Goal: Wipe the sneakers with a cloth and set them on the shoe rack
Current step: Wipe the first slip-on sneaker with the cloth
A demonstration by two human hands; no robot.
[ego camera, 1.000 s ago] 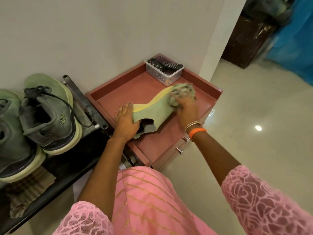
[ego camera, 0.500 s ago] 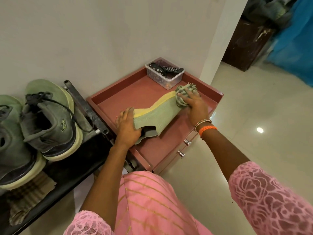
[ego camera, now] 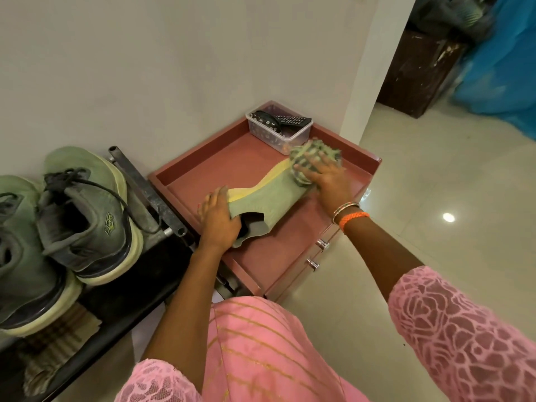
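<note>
Left hand (ego camera: pixel 219 220) grips the sneaker (ego camera: pixel 262 198) heel; right hand (ego camera: pixel 324 177), fingers spread, presses cloth (ego camera: pixel 307 155) on its toe. Hard rubbing could skid the sneaker into the far box (ego camera: pixel 278 137).

Green knit sneaker (ego camera: pixel 272 195) with a yellow sole, lying on its side on the red tabletop (ego camera: pixel 208 172), toe toward the far right corner. A bunched green-and-white cloth (ego camera: pixel 307 158) lies on its toe. Two worn grey-green laced sneakers (ego camera: pixel 87 224) stand side by side on the black shoe rack (ego camera: pixel 139 271), at left.
</note>
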